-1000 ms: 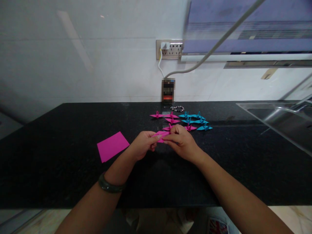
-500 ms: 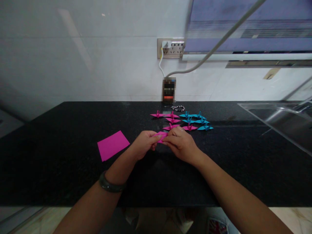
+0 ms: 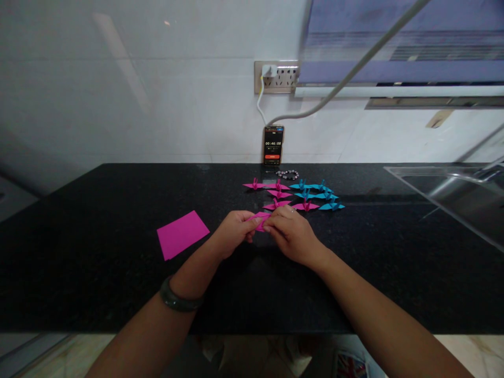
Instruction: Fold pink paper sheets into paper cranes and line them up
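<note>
My left hand (image 3: pixel 233 234) and my right hand (image 3: pixel 292 234) meet over the black countertop (image 3: pixel 98 252), both pinching a small folded piece of pink paper (image 3: pixel 260 220) between their fingertips. Most of that paper is hidden by the fingers. Just behind the hands lie several finished pink paper cranes (image 3: pixel 277 193) and several blue paper cranes (image 3: pixel 319 196) in rows. A flat pink paper square (image 3: pixel 182 234) lies to the left of my left hand. A dark band sits on my left wrist.
A phone (image 3: pixel 273 145) showing a timer leans against the white wall, with a bead bracelet (image 3: pixel 287 174) in front of it. A wall socket (image 3: pixel 276 76) with a charger is above. A steel sink (image 3: pixel 452 197) is sunk into the counter at right.
The hands have stayed together on the pink paper, with only slight finger shifts. The view has shifted slightly.
</note>
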{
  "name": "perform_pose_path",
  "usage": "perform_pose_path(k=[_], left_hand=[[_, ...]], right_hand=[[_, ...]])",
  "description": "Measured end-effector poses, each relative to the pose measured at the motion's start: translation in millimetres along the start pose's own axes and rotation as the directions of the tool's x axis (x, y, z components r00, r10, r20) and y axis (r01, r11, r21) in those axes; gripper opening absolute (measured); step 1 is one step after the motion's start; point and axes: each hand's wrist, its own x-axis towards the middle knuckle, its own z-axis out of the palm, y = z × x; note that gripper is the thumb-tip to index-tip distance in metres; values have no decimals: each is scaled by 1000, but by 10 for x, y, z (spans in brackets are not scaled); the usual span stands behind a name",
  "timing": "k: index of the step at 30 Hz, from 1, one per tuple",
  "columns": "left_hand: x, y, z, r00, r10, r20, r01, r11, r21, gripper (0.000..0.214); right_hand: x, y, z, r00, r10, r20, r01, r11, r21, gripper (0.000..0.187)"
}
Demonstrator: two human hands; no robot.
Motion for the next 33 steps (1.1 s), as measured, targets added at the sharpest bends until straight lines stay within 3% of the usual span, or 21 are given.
perform_pose_path(k=[12,20,26,28,30,32,33], left_hand=[[2,-8,15,999,-35,26,34,999,7,25],[-10,-6,34,997,-58,58,64,993,-102,26],[-43,21,34,998,-18,67,21,999,-37,26],[-40,19,28,999,-11,37,13,998,-61,25],[-32,12,24,1000,1,-1,-1,996,-88,23],[-25,4,22,999,22,-25,-25,995,-101,22],[-24,1,22,999,35,-28,-38,994,-103,22]], right_hand=[[-4,-53,81,975,220,-5,-220,975,-10,15],[2,-31,68,970,240,-41,-239,971,26,13],[-2,-5,62,975,192,-109,-180,977,116,12],[1,5,80,945,266,-188,-223,949,222,11],[10,18,108,852,450,-269,-332,860,387,11],[24,27,138,737,638,-222,-425,693,582,16],[31,28,149,708,693,-138,-453,594,665,20]])
